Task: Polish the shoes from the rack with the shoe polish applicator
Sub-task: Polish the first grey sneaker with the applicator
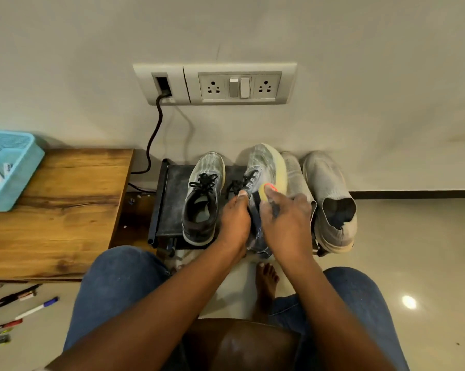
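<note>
A grey lace-up sneaker [263, 167] is tilted on its side above the black shoe rack [172, 199]. My left hand [234, 218] grips it near the laces and collar. My right hand [284, 223] holds the shoe polish applicator [266, 191], whose yellow sponge and red tip press against the sneaker's side by the pale yellow sole. The matching sneaker [203, 196] stands on the rack to the left. Two light grey slip-on shoes [330, 199] stand on the rack to the right.
A wooden table [60, 210] on the left carries a blue basket [9, 167]. Pens [36, 309] lie on the floor at lower left. A black cable [153, 135] runs down from the wall socket panel [215, 84]. My knees and a bare foot [266, 285] are below.
</note>
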